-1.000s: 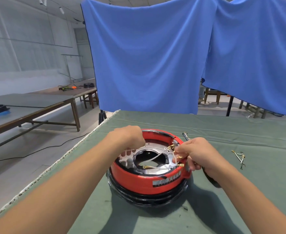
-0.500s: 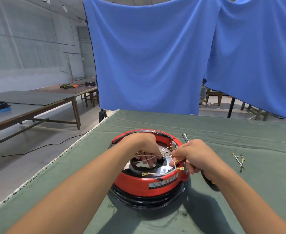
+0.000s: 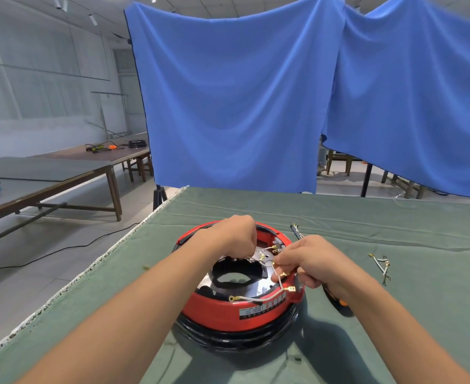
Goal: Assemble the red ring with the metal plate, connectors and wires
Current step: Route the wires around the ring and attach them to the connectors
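Two hands work over the red ring (image 3: pixel 236 309) at the near middle of the surface (image 3: pixel 394 223): your left hand (image 3: pixel 235 235) pinches a connector at the metal plate (image 3: pixel 261 288), your right hand (image 3: pixel 308 261) grips white wires (image 3: pixel 258 299); seat each terminal squarely.

right hand (image 3: pixel 315 261): pinches white wires (image 3: pixel 264 298) over red ring (image 3: pixel 222 309); left hand (image 3: pixel 234 235): curled above metal plate (image 3: pixel 261 286), just beside that pinch

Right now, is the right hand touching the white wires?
Touching. The head view shows the right hand pinching the white wires between its fingers over the red ring's right rim.
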Demonstrator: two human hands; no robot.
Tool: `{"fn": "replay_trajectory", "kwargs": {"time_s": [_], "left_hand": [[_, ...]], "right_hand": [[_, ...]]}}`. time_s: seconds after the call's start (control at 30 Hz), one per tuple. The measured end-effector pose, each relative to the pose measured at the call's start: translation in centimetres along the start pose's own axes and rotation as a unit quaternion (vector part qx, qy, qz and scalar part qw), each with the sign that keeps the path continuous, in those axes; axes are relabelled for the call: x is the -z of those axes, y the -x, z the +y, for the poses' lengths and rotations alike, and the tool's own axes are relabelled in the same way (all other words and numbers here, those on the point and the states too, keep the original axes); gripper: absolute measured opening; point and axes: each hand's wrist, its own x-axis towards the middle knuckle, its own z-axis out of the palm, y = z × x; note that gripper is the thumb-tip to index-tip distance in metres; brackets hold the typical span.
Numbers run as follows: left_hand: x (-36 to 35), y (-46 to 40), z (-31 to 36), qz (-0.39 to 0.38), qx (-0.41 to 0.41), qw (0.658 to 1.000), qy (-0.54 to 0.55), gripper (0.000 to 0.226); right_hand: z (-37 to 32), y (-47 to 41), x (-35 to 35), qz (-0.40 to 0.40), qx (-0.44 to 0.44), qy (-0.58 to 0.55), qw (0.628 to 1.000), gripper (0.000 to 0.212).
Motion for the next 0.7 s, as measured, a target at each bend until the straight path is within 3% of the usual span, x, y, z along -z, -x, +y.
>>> {"fn": "replay_trajectory", "kwargs": {"time_s": [0.1, 0.23, 0.4, 0.57, 0.7], "left_hand": [[0.5, 0.2, -0.2, -0.066, 0.042, 0.995, 0.060, 0.022], [0.8, 0.8, -0.2, -0.125, 0.063, 0.989, 0.038, 0.018], [1.3, 1.2, -0.6, -0.090, 0.073, 0.992, 0.041, 0.017], [1.2, 2.1, -1.6, -0.140, 0.094, 0.985, 0.029, 0.014], [1.0, 2.5, -2.3, -0.072, 0.061, 0.994, 0.050, 0.018]], "right_hand": [[0.4, 0.1, 0.3, -0.018, 0.009, -0.033, 0.999, 0.019], [0.4, 0.1, 0.4, -0.032, 0.007, -0.035, 0.999, 0.020], [0.0, -0.1, 0.5, -0.045, -0.007, -0.010, 0.999, 0.015], [-0.3, 0.6, 0.7, -0.071, -0.011, 0.007, 0.997, 0.012], [-1.3, 1.2, 0.4, -0.066, -0.022, 0.053, 0.996, 0.014]]}}
